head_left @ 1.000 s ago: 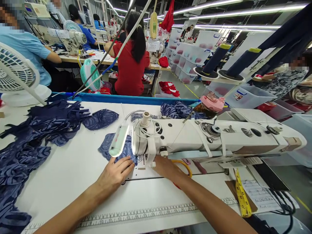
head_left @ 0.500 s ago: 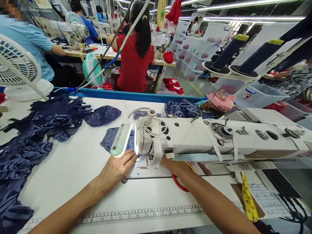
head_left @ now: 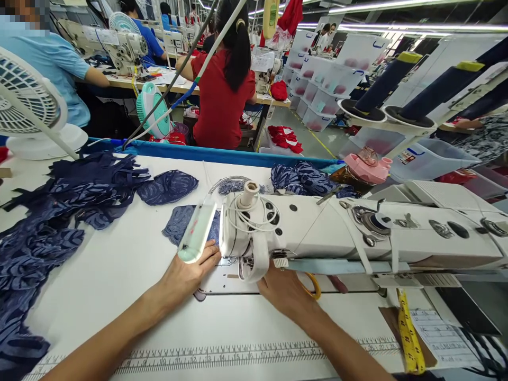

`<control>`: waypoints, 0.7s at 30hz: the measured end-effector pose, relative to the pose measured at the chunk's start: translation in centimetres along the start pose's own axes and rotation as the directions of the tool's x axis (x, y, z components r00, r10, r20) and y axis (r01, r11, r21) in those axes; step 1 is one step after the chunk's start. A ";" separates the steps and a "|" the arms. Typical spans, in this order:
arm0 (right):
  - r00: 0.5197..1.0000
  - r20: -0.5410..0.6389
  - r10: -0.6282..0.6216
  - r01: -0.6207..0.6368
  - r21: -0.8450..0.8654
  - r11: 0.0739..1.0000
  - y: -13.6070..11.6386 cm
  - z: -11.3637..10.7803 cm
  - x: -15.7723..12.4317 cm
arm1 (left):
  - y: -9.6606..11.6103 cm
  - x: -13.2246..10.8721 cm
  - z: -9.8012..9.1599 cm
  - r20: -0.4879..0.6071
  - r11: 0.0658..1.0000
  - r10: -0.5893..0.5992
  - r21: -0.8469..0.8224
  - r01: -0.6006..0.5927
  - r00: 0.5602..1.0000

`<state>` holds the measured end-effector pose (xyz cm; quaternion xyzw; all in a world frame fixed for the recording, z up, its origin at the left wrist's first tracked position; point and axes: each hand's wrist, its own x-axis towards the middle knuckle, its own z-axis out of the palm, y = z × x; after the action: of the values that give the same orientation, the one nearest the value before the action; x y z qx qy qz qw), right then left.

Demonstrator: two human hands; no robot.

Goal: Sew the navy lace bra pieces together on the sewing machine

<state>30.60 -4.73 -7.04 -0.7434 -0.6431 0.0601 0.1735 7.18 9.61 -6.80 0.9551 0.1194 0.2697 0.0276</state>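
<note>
A white sewing machine (head_left: 325, 222) stands across the table, its head over the stitching area. My left hand (head_left: 190, 272) lies left of the machine head, fingers stretched out and flat at the near edge of a dark blue patterned fabric piece (head_left: 178, 225). A pale green lamp-like bar (head_left: 197, 230) hangs over part of that hand and fabric. My right hand (head_left: 283, 288) is right of the needle area, on the near side of the machine arm; its fingers are mostly hidden, so their hold does not show. Yellow-handled scissors (head_left: 314, 286) lie beside it.
Piled navy fabric (head_left: 47, 238) covers the left side; another patterned piece (head_left: 169, 187) lies behind. A measuring tape (head_left: 410, 333) hangs at right. Thread cones (head_left: 391, 82) and a pink-lidded bottle (head_left: 367, 166) stand behind the machine. A fan (head_left: 32, 106) is at far left; people sit beyond.
My right hand has drawn back toward me and slightly left from under the machine head, so more of it shows. My left hand stays nearly in place. The view has shifted slightly.
</note>
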 end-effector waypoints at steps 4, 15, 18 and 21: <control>0.964 -0.175 -0.199 0.192 -0.056 0.980 -2.2 -0.3 -0.3 | -0.1 -0.3 0.0 0.051 0.995 -0.057 -0.073 0.061 0.997; 0.887 -0.339 -0.313 0.353 0.063 0.933 -3.0 -0.8 0.5 | -0.3 -0.2 -0.1 0.078 0.999 -0.046 -0.004 0.047 0.996; 0.892 -0.334 -0.305 0.350 0.083 0.933 -2.9 -0.6 0.6 | -0.2 -0.3 -0.2 0.085 0.999 -0.046 -0.004 0.047 0.995; 0.905 -0.318 -0.282 0.318 0.067 0.946 -2.8 -0.4 0.6 | -0.2 -0.3 -0.2 0.098 0.999 -0.051 -0.013 0.053 0.994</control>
<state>28.17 -3.87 -5.63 -0.6242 -0.7109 -0.0447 0.3210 6.78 9.74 -6.79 0.9635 0.1407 0.2229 0.0480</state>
